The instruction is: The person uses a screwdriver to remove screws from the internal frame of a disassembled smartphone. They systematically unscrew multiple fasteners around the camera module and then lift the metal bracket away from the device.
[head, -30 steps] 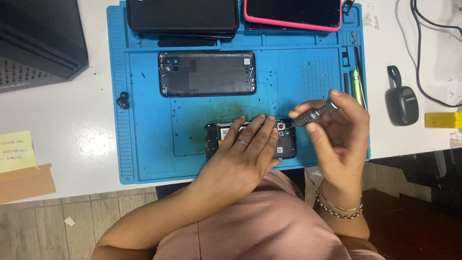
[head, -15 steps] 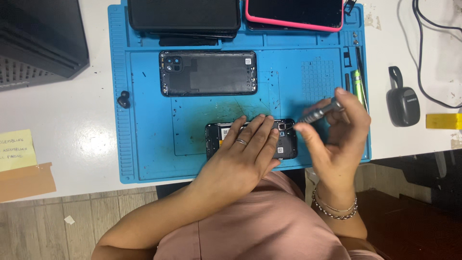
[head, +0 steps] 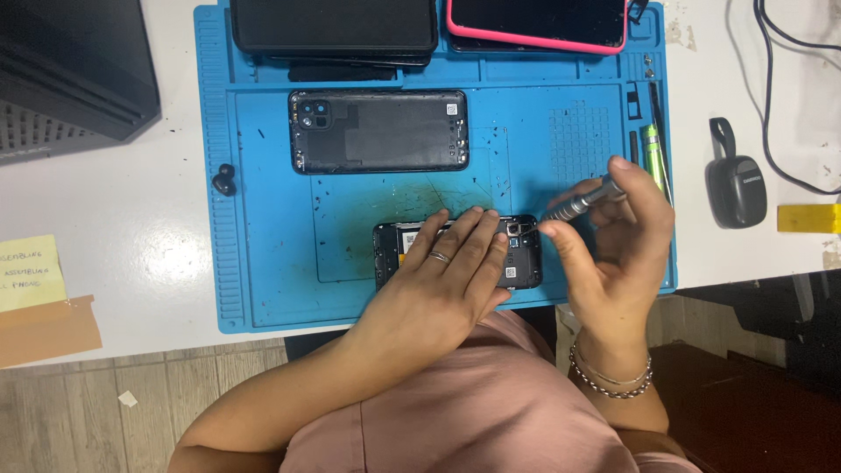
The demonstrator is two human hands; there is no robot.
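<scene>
- Head view: left hand (head: pixel 442 276) lies flat, fingers spread, pressing down on the opened phone (head: pixel 460 254), which sits on the blue mat (head: pixel 263 219) at 6 o'clock.
- Right hand (head: pixel 613 250) pinched shut on the screwdriver (head: pixel 583 200); tip at the phone's 3 o'clock end, by the camera corner.
- Phone w/ back off: light, stiff, prob. fragile inside; best held by the frame edges, not the boards.
- Back cover (head: pixel 378 131) lies at 12 o'clock of it, apart.
- Earbud (head: pixel 224 182) at 9 o'clock, on the mat edge.
- Vs 0.5 s ago: driver tip a bit lower and closer to the phone; left hand unchanged.
</scene>
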